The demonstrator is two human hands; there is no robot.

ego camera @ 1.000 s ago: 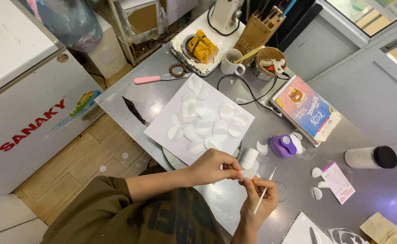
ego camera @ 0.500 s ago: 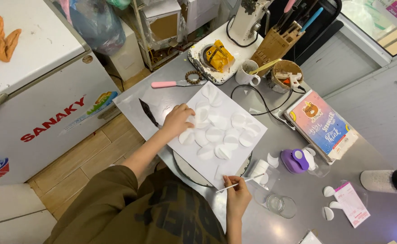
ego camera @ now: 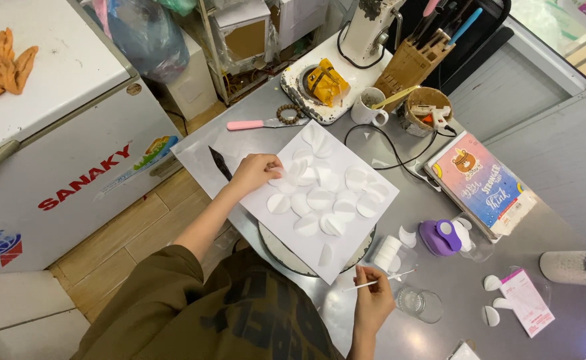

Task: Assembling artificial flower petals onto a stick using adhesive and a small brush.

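The left hand (ego camera: 256, 172) pinches a white disc (ego camera: 281, 179) at the left edge of the sheet (ego camera: 346, 247), where more discs lie spread apart to stay separate. The right hand (ego camera: 373, 300) pinches a thin stick (ego camera: 381, 282) near an empty glass dish (ego camera: 418, 303). Far off, a cup (ego camera: 368, 110) holds a tool.
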